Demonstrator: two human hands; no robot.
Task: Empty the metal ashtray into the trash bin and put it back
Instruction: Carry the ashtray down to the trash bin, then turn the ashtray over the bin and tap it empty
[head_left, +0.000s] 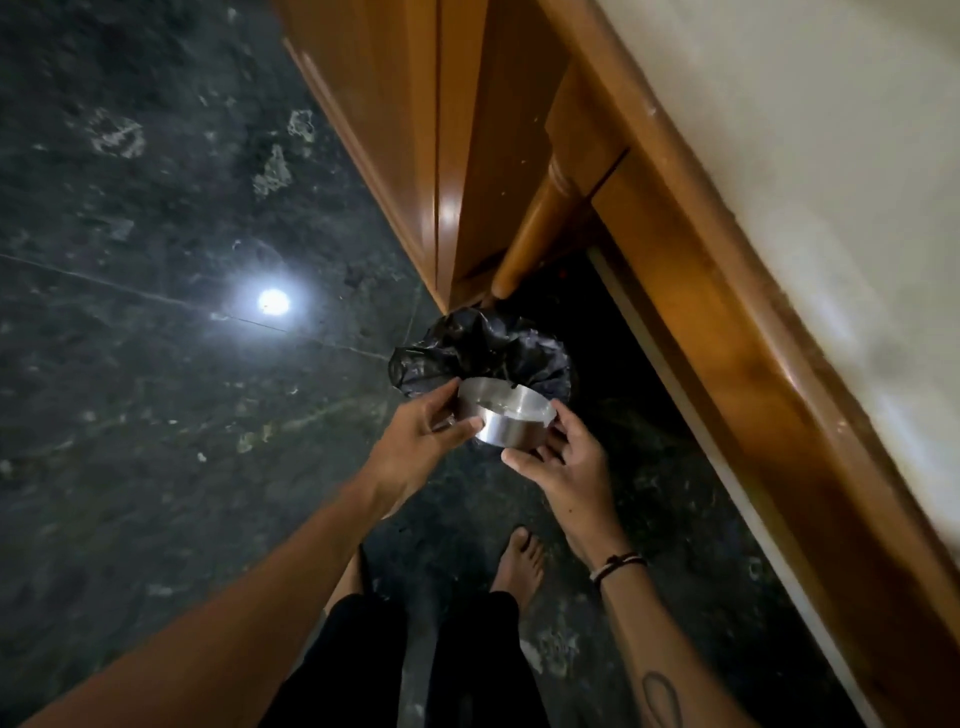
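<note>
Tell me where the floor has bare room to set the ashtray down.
Bare floor lies wide left of the bin. Right of the bin it is crowded: the table leg and wooden frame close in. Both hands hold the ashtray.

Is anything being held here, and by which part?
Yes: the metal ashtray, gripped by its round side wall. The left hand clasps the left side, the right hand the right, above the trash bin.
</note>
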